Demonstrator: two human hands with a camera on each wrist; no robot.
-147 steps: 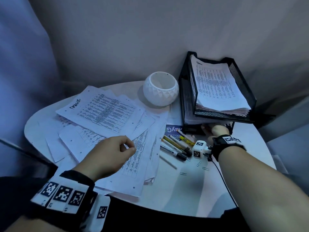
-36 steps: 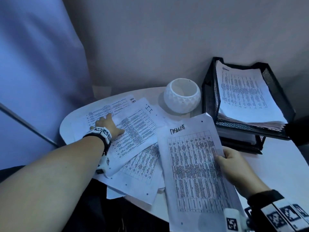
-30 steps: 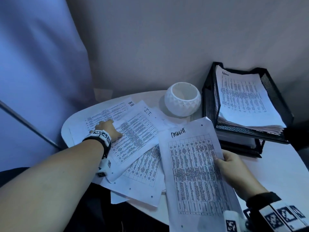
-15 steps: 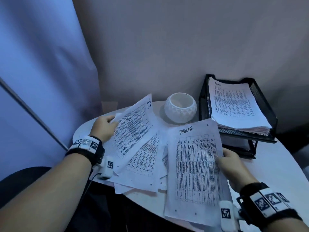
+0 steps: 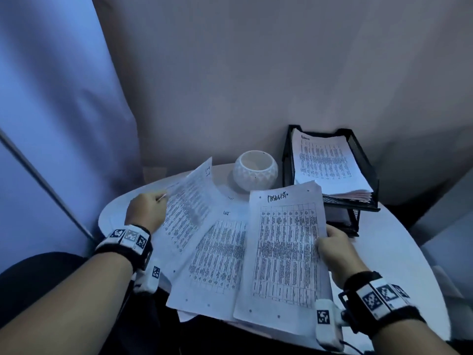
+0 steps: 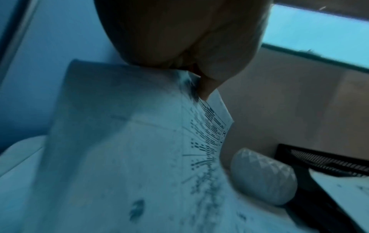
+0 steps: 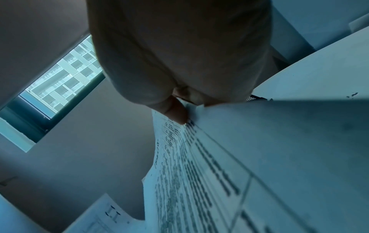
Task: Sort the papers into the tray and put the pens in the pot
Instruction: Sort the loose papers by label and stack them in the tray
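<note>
Left hand: the left hand (image 5: 147, 210) pinches the left edge of a printed sheet (image 5: 188, 208), fingers curled round the paper; the left wrist view shows a fingertip pressed on the sheet's (image 6: 127, 141) printed side.
Left sheet: lifted and curling up off the table, its top corner marked "I.T." and pointing toward the pot.
Right hand: the right hand (image 5: 337, 254) grips the right edge of a sheet headed "Tasklist" (image 5: 284, 249), thumb (image 7: 175, 112) on the printed face and the other fingers underneath.
Right sheet: held above the pile, its far corner over the front of the tray.
Loose papers: more sheets (image 5: 217, 260) lie overlapped on the round table (image 5: 399, 254) between the 2 hands.
Tray: a black mesh tray (image 5: 361, 160) at the back right holds a stack of papers (image 5: 325, 165) in its top tier.
Pot: a white faceted pot (image 5: 255, 170) stands just left of the tray.
Pens: cannot tell where they are.
</note>
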